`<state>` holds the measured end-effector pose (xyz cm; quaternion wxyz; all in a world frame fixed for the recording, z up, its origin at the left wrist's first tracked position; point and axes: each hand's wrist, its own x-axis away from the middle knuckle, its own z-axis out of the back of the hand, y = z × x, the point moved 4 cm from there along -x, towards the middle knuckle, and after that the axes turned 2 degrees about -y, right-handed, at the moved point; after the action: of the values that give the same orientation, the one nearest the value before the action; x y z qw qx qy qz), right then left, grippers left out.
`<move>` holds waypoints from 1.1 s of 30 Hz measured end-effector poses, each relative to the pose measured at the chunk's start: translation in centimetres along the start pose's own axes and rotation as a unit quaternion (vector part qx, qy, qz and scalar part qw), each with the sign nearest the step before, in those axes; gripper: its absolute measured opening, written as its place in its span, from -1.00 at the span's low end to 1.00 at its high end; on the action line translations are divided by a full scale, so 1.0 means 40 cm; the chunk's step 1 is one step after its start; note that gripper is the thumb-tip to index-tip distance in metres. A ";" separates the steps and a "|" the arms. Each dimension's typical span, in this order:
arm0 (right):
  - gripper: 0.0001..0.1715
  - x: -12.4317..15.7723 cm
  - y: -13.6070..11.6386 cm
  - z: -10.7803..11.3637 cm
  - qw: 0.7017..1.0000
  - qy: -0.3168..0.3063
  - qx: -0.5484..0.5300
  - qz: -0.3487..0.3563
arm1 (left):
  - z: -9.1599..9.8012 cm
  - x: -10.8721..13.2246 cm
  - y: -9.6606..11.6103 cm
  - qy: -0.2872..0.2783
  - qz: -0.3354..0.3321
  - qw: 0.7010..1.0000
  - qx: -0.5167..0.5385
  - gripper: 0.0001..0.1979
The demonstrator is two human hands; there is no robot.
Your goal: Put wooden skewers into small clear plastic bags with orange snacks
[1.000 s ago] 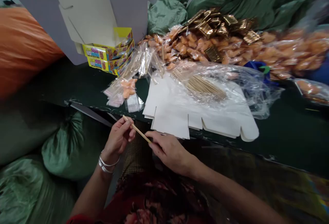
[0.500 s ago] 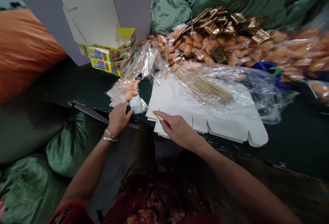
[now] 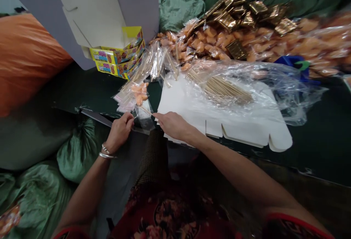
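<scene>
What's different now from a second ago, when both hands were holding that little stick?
The left hand has let go of the stick, moved forward to the table edge and now appears to pinch a clear bag. The right hand kept the stick and carried it forward to the bag. The yellow boxes, stick bundle and gold packets stayed put.
</scene>
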<state>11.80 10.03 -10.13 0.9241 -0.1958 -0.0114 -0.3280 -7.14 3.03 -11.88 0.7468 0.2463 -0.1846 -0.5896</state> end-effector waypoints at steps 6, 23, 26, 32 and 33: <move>-0.48 -0.032 0.022 -0.014 0.999 0.007 0.038 -0.013 | -0.064 0.052 -0.053 0.028 0.140 0.927 0.347 -0.60; -0.47 0.095 -0.064 -0.033 0.980 -0.027 -0.167 0.107 | -0.096 0.065 -0.052 -0.001 0.237 0.801 0.550 -0.70; -0.46 0.094 -0.049 -0.020 0.983 -0.023 -0.155 0.100 | -0.097 0.061 -0.053 0.005 0.231 0.791 0.566 -0.73; -0.44 0.102 -0.029 -0.001 0.985 -0.020 -0.152 0.085 | -0.099 0.052 -0.041 0.034 0.222 0.775 0.590 -0.66; -0.45 0.101 -0.027 -0.003 0.988 -0.015 -0.137 0.076 | -0.101 0.052 -0.037 0.034 0.222 0.776 0.590 -0.64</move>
<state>14.28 6.79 -9.25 0.9107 -0.3258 0.0343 -0.2517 -5.54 1.35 -16.06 0.5715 0.6106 -0.5199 -0.1740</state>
